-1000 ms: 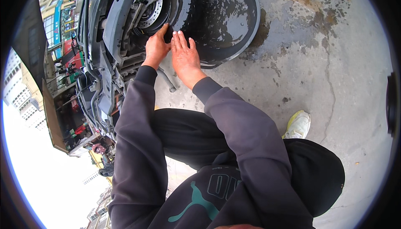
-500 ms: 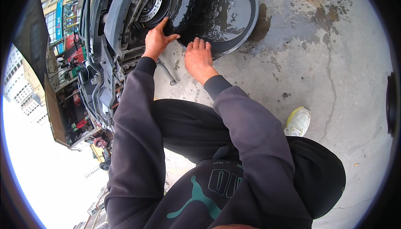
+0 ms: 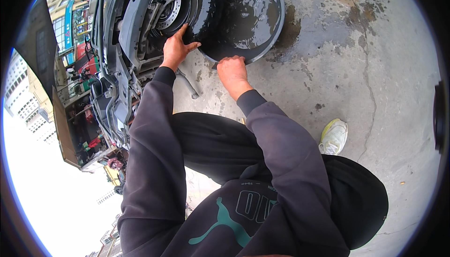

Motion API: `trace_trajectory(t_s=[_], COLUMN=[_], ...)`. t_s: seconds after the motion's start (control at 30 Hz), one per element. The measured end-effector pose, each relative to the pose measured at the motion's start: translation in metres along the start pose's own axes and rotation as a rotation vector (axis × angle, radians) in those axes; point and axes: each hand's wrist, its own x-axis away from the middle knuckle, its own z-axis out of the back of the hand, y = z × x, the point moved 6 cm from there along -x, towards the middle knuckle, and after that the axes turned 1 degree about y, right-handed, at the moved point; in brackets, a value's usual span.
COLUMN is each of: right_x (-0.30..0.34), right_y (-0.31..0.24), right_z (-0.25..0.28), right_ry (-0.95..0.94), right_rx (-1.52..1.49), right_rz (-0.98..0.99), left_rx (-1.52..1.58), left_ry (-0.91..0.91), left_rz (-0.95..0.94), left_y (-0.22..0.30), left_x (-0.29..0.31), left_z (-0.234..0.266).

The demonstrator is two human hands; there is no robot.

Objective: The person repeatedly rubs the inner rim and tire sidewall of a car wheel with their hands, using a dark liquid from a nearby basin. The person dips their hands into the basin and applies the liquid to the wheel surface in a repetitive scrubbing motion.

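At twelve o'clock, the right hand [image 3: 233,73] clasps the near rim of the tub [image 3: 253,54], apparently steadying it; at eleven, the left hand [image 3: 175,51], unclenched, rests against the tyre [image 3: 208,5] beyond, at twelve, seemingly as a brace.

Grey concrete floor [image 3: 342,93], cracked and damp-stained, spread across the right; pale buildings [image 3: 18,86] stood leftward against a bright white sky [image 3: 44,186].

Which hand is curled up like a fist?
The right hand, at the near rim of the black tub; the left hand, by the wheel, has thumb and forefinger spread.
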Motion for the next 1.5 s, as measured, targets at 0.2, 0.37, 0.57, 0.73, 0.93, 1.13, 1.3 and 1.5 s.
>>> trace_trajectory(t_s=[0.2, 0.37, 0.57, 0.73, 0.93, 1.13, 1.3, 1.5], right_x=[-0.003, 0.0, -0.005, -0.005, -0.005, -0.006, -0.002, -0.004], right_y=[0.0, 0.0, 0.0, -0.002, 0.001, -0.003, -0.003, -0.003], right_z=[-0.006, -0.002, -0.009, -0.01, -0.016, -0.017, -0.011, -0.009], right_ry=[-0.071, -0.009, -0.069, -0.07, -0.057, -0.067, 0.077, 0.029], right_rx=[-0.021, 0.002, -0.014, -0.004, -0.029, -0.024, 0.049, 0.037], right_rz=[-0.012, -0.015, -0.019, -0.018, -0.027, -0.031, -0.023, -0.033], left_rx=[0.015, -0.008, -0.08, -0.18, -0.362, -0.456, -0.53, -0.506], left_ry=[-0.023, -0.039, 0.048, 0.054, -0.012, -0.032, -0.013, 0.126], left_rz=[0.015, 0.009, -0.127, -0.143, -0.167, -0.169, -0.245, -0.298], left_y=[0.006, 0.008, -0.005, -0.04, -0.014, -0.005, -0.003, 0.03], left_x=[-0.002, -0.001, 0.015, 0.031, 0.025, 0.024, 0.019, 0.0], left_z=[0.002, 0.002, -0.001, -0.001, -0.011, -0.005, -0.003, -0.006])
